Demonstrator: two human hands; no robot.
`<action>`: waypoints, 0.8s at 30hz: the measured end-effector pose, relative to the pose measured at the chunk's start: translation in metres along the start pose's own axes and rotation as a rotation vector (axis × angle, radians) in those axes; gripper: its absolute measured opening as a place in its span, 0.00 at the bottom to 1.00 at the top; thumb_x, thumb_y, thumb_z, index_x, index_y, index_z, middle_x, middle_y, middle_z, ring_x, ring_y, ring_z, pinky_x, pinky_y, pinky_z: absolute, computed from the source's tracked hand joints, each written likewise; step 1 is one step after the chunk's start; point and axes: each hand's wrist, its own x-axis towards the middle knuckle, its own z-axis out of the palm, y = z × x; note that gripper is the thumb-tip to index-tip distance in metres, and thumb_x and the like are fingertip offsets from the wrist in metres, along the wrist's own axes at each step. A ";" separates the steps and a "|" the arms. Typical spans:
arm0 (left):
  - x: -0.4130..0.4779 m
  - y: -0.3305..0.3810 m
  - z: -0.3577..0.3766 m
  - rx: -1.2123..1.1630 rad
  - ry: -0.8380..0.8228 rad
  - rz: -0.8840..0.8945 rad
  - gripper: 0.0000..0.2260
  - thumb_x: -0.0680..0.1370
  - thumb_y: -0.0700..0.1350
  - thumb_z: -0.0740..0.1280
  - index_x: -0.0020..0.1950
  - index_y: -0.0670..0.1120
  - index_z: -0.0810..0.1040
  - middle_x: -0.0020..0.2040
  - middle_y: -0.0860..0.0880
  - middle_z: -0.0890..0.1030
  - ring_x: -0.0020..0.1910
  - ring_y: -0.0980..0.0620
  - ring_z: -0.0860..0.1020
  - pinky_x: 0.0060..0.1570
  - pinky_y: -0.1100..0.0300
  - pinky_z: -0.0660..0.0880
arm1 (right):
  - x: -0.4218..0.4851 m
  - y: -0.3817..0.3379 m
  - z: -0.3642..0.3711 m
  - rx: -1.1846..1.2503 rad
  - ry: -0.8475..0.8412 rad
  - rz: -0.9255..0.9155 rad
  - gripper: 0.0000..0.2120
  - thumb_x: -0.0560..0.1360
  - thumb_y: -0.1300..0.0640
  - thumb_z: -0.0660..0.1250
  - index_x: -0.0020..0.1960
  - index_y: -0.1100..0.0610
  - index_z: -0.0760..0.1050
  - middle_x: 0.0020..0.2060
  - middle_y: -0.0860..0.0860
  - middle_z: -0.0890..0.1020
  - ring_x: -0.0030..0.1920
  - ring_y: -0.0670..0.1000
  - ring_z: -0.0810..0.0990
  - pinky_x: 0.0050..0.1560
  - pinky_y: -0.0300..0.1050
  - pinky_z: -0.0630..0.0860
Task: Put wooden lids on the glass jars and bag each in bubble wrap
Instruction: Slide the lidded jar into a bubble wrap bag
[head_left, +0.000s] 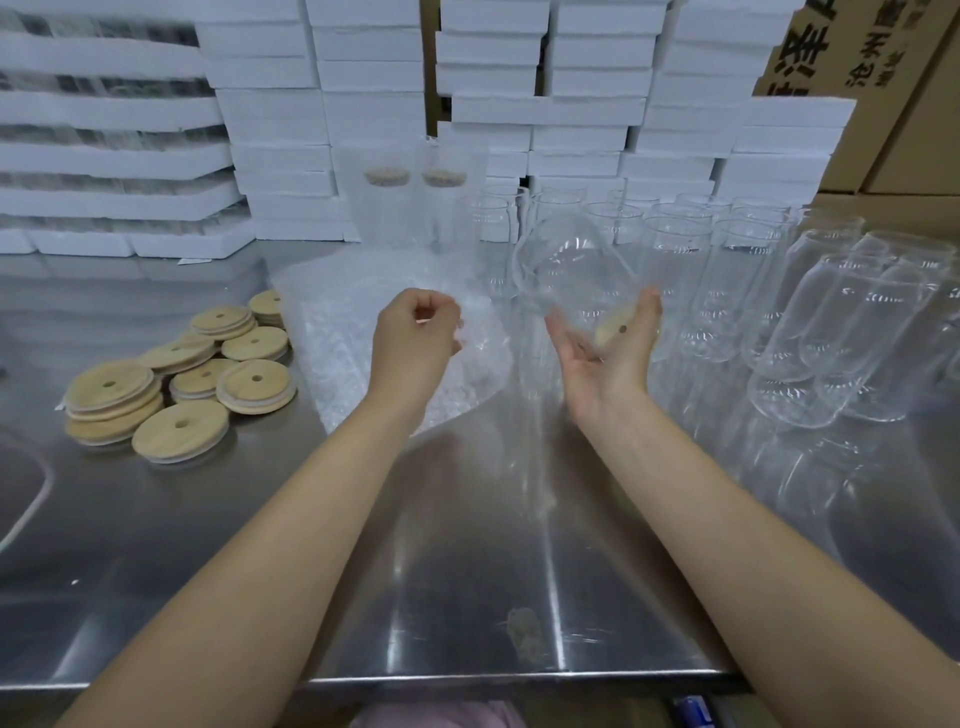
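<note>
A clear glass jar (576, 270) with a wooden lid (615, 330) lies tilted in my right hand (605, 364), lid end down against the upturned palm. The thumb stands up beside the jar and the fingers are spread; the jar looks blurred. My left hand (415, 338) hovers over the pile of bubble wrap bags (353, 332), fingers curled and pinching at the wrap. A heap of loose wooden lids (182, 374) with centre holes lies to the left. Two lidded jars in bubble wrap (410, 208) stand behind the pile.
Several open glass jars (691, 260) stand in rows at the back right, and more lie on their sides (841, 332) at the right. Stacks of white foam boxes (363, 104) and cardboard cartons (857, 47) wall off the back of the steel table (467, 597).
</note>
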 end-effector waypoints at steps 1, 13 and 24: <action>0.002 -0.002 -0.001 -0.033 0.005 -0.031 0.03 0.78 0.38 0.63 0.45 0.43 0.75 0.44 0.47 0.79 0.42 0.53 0.80 0.43 0.60 0.80 | 0.001 -0.001 0.000 0.038 -0.005 0.022 0.22 0.74 0.40 0.69 0.58 0.53 0.66 0.59 0.65 0.68 0.47 0.60 0.83 0.41 0.51 0.84; -0.006 -0.019 0.012 0.392 -0.002 0.237 0.13 0.76 0.32 0.58 0.41 0.48 0.75 0.45 0.46 0.79 0.40 0.56 0.77 0.42 0.69 0.69 | -0.005 0.006 0.001 -0.137 -0.194 0.056 0.33 0.75 0.34 0.62 0.73 0.47 0.56 0.63 0.65 0.69 0.42 0.56 0.87 0.55 0.57 0.79; 0.002 0.001 0.003 0.331 0.117 0.196 0.22 0.70 0.47 0.77 0.51 0.48 0.64 0.44 0.52 0.70 0.41 0.54 0.71 0.43 0.63 0.68 | 0.004 0.007 -0.004 -0.143 -0.103 0.082 0.35 0.74 0.37 0.67 0.75 0.47 0.59 0.65 0.64 0.68 0.36 0.56 0.86 0.45 0.53 0.82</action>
